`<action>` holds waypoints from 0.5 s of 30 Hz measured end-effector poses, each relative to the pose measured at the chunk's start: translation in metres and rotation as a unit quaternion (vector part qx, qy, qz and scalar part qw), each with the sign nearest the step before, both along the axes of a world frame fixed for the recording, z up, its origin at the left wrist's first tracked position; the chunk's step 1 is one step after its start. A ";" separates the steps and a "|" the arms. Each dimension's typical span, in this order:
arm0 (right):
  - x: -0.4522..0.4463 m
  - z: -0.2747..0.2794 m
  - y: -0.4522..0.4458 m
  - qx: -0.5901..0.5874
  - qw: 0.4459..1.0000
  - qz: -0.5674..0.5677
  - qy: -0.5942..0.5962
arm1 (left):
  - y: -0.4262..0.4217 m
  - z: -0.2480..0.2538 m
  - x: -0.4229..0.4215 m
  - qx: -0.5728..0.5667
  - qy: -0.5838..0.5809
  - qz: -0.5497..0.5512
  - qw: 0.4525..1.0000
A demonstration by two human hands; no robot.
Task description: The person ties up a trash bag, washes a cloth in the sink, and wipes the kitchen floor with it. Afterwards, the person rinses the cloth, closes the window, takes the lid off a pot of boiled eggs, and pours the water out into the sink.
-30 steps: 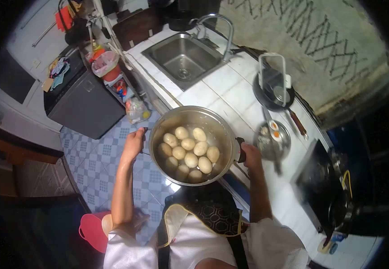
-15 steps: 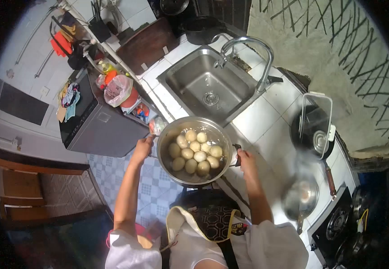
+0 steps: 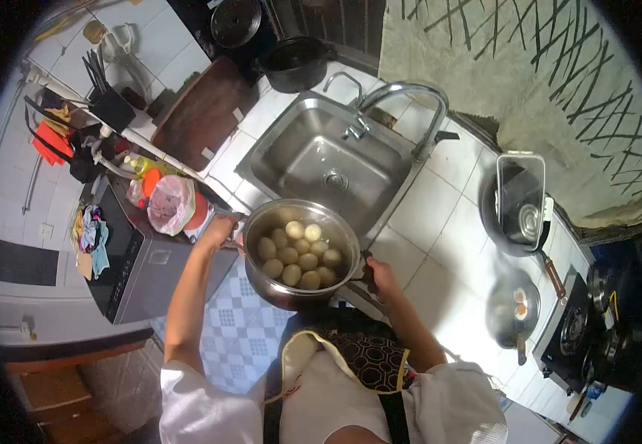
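Observation:
A large metal pot [image 3: 285, 294] is held up in front of me, just short of the sink [image 3: 269, 186]. Inside it lie several round, pale brown eggs [image 3: 307, 260] in water. My left hand [image 3: 219, 230] is closed around the handle on the pot's left side. On the opposite side, my right hand [image 3: 382, 279] grips the dark right handle. The near outer wall of the pot shows, with its mouth leaning slightly away from me. Both hands' fingers are partly hidden by the handles.
A curved faucet [image 3: 410, 87] stands at the sink's right corner. On the white tiled counter [image 3: 439, 214] at right are a small pan [image 3: 502, 314], a wok [image 3: 490, 200] with a clear-lidded box, and a gas stove [image 3: 569, 333]. A pink-lined bin [image 3: 171, 206] stands left.
The pot has come closer to the sink, and more of its near outer wall shows. My view has shifted, and less haze hangs over the small pan. Both hands keep their grip.

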State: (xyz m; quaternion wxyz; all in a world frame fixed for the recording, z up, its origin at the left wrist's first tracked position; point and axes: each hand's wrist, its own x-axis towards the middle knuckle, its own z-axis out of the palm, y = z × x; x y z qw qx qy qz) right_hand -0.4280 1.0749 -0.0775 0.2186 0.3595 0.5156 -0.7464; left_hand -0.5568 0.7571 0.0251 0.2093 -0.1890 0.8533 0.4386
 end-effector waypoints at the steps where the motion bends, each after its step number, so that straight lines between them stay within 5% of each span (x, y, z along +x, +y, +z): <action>1: -0.001 0.001 -0.010 -0.018 0.999 -0.035 -0.012 | -0.008 -0.001 -0.011 0.002 0.005 -0.003 1.000; 3: -0.006 -0.012 -0.017 -0.015 1.000 -0.015 -0.020 | -0.026 -0.015 -0.036 -0.041 -0.022 -0.094 0.995; 15: -0.034 -0.034 -0.018 -0.113 0.990 0.010 -0.083 | -0.028 -0.021 -0.088 -0.078 -0.072 -0.065 0.992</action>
